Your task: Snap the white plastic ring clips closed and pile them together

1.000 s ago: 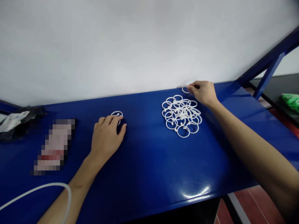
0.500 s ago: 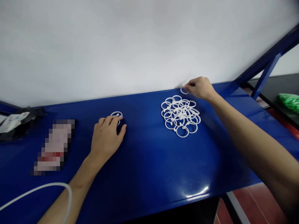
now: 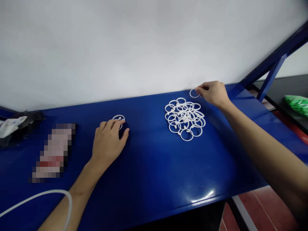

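My right hand (image 3: 214, 92) is pinching a thin white plastic ring (image 3: 193, 93) by its right side, close to the back edge of the blue table. Just in front of it and to the left lies a heap of similar white rings (image 3: 183, 119), overlapping one another, several with small knobs. Over on the left, my left hand (image 3: 109, 138) rests palm down with its thumb apart from the fingers. Its fingertips partly cover one or more white rings (image 3: 119, 116) on the tabletop; how many is hidden.
The blue table (image 3: 144, 179) meets a pale wall. At left lie a black plastic package (image 3: 16, 128) and a pixelated flat item (image 3: 53, 150). A white cable (image 3: 48, 192) crosses my left forearm. A blue frame (image 3: 271, 77) and a green bag (image 3: 297, 104) are at right.
My right hand has shifted slightly right with the ring, which now shows more fully beside the fingertips. My left hand stays over its ring; the view has moved slightly.
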A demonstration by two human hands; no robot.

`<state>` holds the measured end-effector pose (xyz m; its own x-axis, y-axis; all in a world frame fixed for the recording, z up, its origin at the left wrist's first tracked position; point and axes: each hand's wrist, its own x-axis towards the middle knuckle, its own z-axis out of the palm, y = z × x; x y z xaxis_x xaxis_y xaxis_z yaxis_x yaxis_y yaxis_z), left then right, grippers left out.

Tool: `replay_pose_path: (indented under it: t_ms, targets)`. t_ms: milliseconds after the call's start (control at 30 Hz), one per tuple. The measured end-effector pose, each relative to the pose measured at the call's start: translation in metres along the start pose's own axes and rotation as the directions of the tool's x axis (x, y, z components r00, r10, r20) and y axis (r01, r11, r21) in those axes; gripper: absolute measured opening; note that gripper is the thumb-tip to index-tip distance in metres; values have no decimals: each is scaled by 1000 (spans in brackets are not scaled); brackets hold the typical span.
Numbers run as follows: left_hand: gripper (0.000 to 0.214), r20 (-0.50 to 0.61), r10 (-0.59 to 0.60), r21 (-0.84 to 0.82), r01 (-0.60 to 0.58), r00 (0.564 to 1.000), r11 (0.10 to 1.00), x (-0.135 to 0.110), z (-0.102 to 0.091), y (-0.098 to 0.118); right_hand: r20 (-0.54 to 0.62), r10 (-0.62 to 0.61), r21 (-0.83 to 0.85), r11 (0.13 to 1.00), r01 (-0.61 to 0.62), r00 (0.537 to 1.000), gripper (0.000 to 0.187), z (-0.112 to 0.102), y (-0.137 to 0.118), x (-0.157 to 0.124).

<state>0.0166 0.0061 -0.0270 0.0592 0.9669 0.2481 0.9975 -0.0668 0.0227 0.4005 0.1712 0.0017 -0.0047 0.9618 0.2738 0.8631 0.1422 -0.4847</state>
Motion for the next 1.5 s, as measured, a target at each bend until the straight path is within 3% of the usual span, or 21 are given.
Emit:
replay_pose_path:
  t_ms: [367,633,1100,1300,1500]
  targets:
    - [38,13,-4,-8,4,1000,1000,1,0,1,-71,-49,1,999,50,996,16,-5,-10,-10]
    - [38,5,11,-4,-11,1000,1000,0,0,-1,-35,-166,-18,986,166,985,18,17,-14,-2]
    - [39,6,9,4,-9,1000,1000,-1,2,-3,-12,-156,-42,987,155,988,18,18,-18,1]
    - [36,8,13,11,-13,1000,1000,-1,-1,-1,-84,-135,-34,991,132,987,17,7,-22,-4]
    - [25,-30,34,26,-33,999,999,-2,-7,1,-100,-113,-22,993,112,989,16,-9,-32,-26]
